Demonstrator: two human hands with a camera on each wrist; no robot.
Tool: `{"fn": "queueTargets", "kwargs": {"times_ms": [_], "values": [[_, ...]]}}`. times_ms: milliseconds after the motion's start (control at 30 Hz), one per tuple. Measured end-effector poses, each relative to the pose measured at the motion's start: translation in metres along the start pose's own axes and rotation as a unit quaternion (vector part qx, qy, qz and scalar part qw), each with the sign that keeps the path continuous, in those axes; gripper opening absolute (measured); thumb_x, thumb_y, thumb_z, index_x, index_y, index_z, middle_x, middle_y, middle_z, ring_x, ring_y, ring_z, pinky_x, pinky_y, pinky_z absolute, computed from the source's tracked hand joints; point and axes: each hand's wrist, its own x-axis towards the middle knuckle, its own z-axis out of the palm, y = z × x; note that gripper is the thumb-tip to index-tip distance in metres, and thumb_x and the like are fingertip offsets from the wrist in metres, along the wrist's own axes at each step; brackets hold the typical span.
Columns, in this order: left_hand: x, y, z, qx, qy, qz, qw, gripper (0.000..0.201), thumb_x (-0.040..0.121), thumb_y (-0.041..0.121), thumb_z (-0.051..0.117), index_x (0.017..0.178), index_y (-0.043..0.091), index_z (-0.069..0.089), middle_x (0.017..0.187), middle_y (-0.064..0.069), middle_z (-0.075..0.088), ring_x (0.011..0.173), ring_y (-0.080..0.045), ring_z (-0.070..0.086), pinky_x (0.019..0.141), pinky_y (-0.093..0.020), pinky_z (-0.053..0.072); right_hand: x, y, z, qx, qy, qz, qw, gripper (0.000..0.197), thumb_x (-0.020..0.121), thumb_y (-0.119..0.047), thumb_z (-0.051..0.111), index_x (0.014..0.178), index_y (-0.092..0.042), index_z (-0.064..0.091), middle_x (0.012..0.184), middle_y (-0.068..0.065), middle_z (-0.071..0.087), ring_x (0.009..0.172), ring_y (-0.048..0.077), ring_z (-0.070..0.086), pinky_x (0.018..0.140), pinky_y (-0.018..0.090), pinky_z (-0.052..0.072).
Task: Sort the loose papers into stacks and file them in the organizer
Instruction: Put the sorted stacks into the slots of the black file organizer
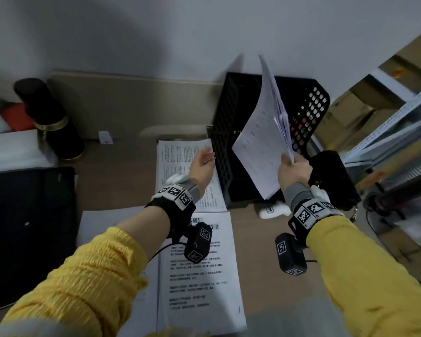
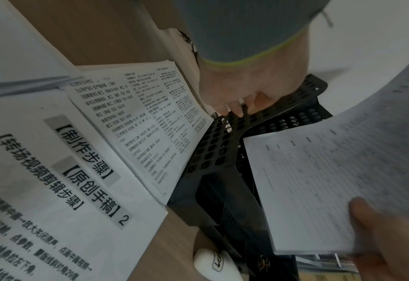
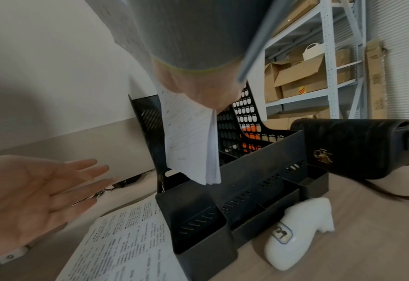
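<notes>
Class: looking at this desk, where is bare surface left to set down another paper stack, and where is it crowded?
Bare desk lies between the black bottle and the far paper stack, and right of the near stack. Crowded: around the organizer, with a white object and black bag beside it.

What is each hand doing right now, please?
Left hand: open, fingers straight, holding nothing, beside the organizer.
Right hand: grips a stack of papers above the organizer.
</notes>
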Motion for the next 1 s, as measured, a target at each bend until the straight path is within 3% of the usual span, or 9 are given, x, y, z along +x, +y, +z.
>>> {"fn": "queueTargets", "kwargs": {"times_ms": [200, 333, 533, 667, 767, 833, 900, 933, 1000], "values": [[0.021, 0.0, -0.009, -0.004, 0.02, -0.016, 1.0, 0.045, 0.098, -0.004, 0.036, 0.14, 0.011, 0.042, 0.138, -0.007, 0.054, 0.128, -0.021, 0.05, 0.086, -0.022, 0.043, 0.022, -0.014, 0.034, -0.05, -0.022, -0.022, 0.998, 0.032, 0.086, 0.001, 0.04, 0.089, -0.017, 0.067, 0.07, 0.005, 0.051, 0.072, 0.024, 0.05, 0.064, 0.027, 0.041], [0.035, -0.004, -0.017, -0.004, 0.045, -0.027, 0.999, 0.043, 0.098, -0.003, 0.039, 0.137, 0.014, 0.044, 0.135, -0.004, 0.057, 0.122, -0.017, 0.055, 0.067, -0.01, 0.045, 0.035, -0.019, 0.053, -0.079, -0.035, -0.016, 0.996, 0.033, 0.081, 0.005, 0.037, 0.057, -0.018, 0.04, 0.055, -0.002, 0.034, 0.051, 0.018, 0.032, 0.053, 0.025, 0.029], [0.059, -0.014, -0.026, -0.001, 0.07, -0.03, 0.997, 0.041, 0.097, -0.004, 0.04, 0.134, 0.013, 0.046, 0.131, -0.006, 0.06, 0.109, -0.015, 0.059, 0.059, -0.007, 0.047, 0.054, -0.022, 0.076, -0.044, -0.039, -0.02, 0.998, 0.04, 0.081, 0.006, 0.033, 0.063, -0.025, 0.049, 0.054, -0.005, 0.034, 0.048, 0.011, 0.028, 0.046, 0.021, 0.022], [0.069, -0.021, -0.03, -0.001, 0.075, -0.041, 0.996, 0.043, 0.097, -0.006, 0.039, 0.135, 0.013, 0.045, 0.131, -0.008, 0.06, 0.118, -0.019, 0.058, 0.07, -0.015, 0.045, 0.054, -0.006, 0.095, 0.007, -0.08, 0.009, 0.997, 0.029, 0.092, -0.005, 0.042, 0.096, -0.02, 0.066, 0.08, 0.003, 0.057, 0.072, 0.023, 0.053, 0.066, 0.031, 0.045], [0.074, -0.029, -0.034, -0.001, 0.083, -0.046, 0.995, 0.043, 0.096, -0.007, 0.04, 0.134, 0.012, 0.046, 0.131, -0.009, 0.059, 0.117, -0.02, 0.059, 0.067, -0.014, 0.049, 0.047, 0.003, 0.112, -0.006, -0.162, 0.046, 0.986, 0.018, 0.094, -0.017, 0.048, 0.093, -0.005, 0.061, 0.085, 0.011, 0.058, 0.079, 0.026, 0.055, 0.07, 0.03, 0.042], [0.076, -0.036, -0.036, -0.002, 0.088, -0.038, 0.995, 0.042, 0.095, -0.009, 0.041, 0.134, 0.009, 0.046, 0.134, -0.012, 0.057, 0.117, -0.023, 0.059, 0.059, -0.006, 0.049, 0.045, 0.008, 0.117, -0.017, -0.181, 0.025, 0.983, 0.016, 0.094, -0.016, 0.047, 0.088, -0.007, 0.059, 0.076, 0.007, 0.057, 0.08, 0.028, 0.058, 0.068, 0.029, 0.041], [0.077, -0.042, -0.039, -0.012, 0.089, -0.027, 0.996, 0.042, 0.095, -0.011, 0.04, 0.133, 0.004, 0.045, 0.137, -0.015, 0.053, 0.115, -0.025, 0.059, 0.063, -0.007, 0.051, 0.043, 0.01, 0.117, -0.032, -0.194, 0.005, 0.98, 0.014, 0.093, -0.012, 0.047, 0.084, -0.013, 0.057, 0.072, 0.003, 0.056, 0.081, 0.029, 0.057, 0.068, 0.029, 0.04], [0.076, -0.043, -0.041, -0.011, 0.088, -0.027, 0.996, 0.042, 0.095, -0.011, 0.041, 0.133, 0.004, 0.045, 0.136, -0.016, 0.054, 0.111, -0.024, 0.059, 0.065, -0.011, 0.052, 0.043, 0.013, 0.116, -0.034, -0.209, 0.002, 0.977, 0.013, 0.091, -0.011, 0.048, 0.091, -0.014, 0.06, 0.08, 0.005, 0.06, 0.086, 0.029, 0.058, 0.07, 0.029, 0.042], [0.075, -0.046, -0.046, 0.003, 0.081, -0.032, 0.996, 0.041, 0.095, -0.01, 0.041, 0.134, 0.004, 0.045, 0.129, -0.014, 0.058, 0.105, -0.02, 0.058, 0.065, -0.012, 0.047, 0.04, 0.018, 0.115, -0.034, -0.226, -0.01, 0.973, 0.034, 0.087, -0.011, 0.052, 0.12, -0.016, 0.059, 0.104, 0.007, 0.065, 0.098, 0.027, 0.059, 0.079, 0.028, 0.045]]}}
